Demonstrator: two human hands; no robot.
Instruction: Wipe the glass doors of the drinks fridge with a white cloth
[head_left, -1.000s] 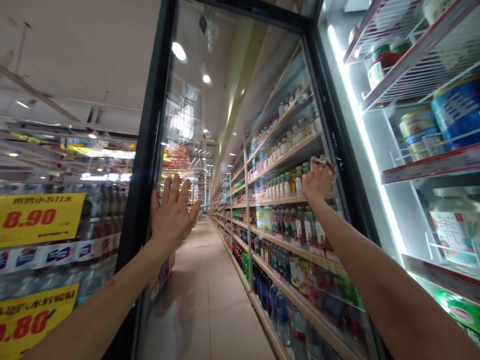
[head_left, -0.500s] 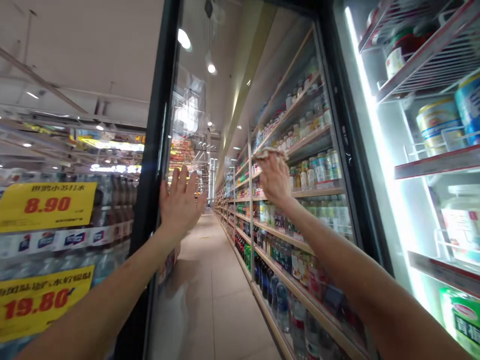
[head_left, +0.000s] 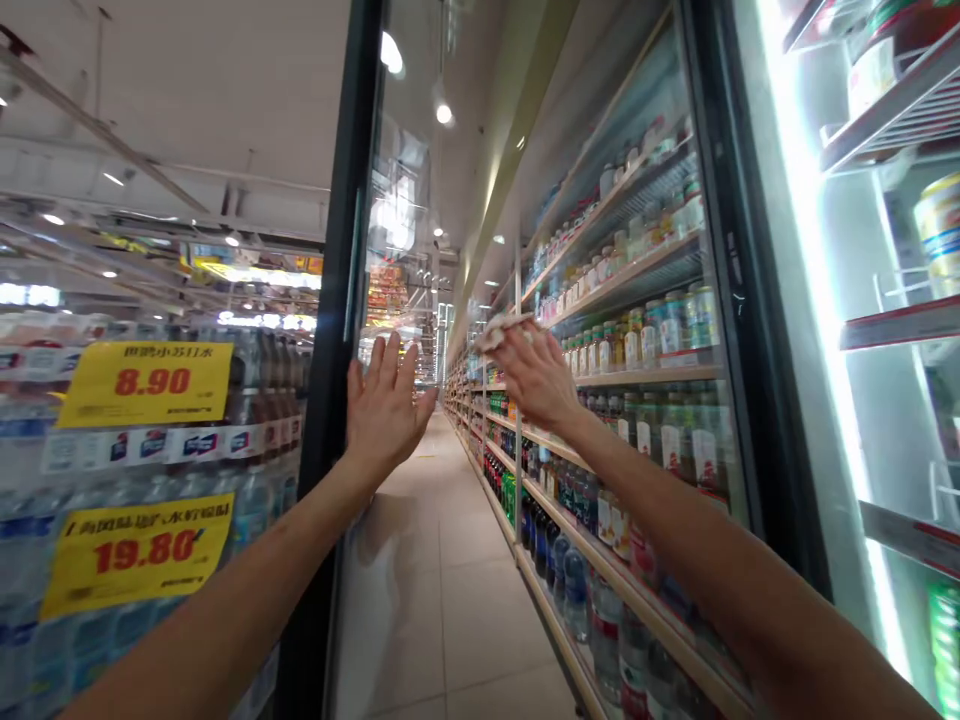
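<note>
A glass door [head_left: 405, 600] in a black frame [head_left: 349, 250] stands swung out in front of me. My left hand [head_left: 386, 405] lies with fingers spread against the glass beside the frame's left upright. Under the fingers of my right hand [head_left: 536, 375] is a crumpled pale cloth [head_left: 501, 330], pressed to the pane near its middle. The cloth is partly covered by that hand and a little blurred. Shelves of bottles and cans show in the glass behind both hands.
At the right is a lit cooler with wire shelves [head_left: 900, 335] and a can [head_left: 941, 235]. Packed bottles [head_left: 262, 400] are stacked at the left, with yellow price signs [head_left: 146, 385] on them. A tiled floor [head_left: 442, 560] shows through or in the glass.
My right hand has moved left across the glass with the cloth. My left hand stays at the door's left edge. The view has turned slightly left.
</note>
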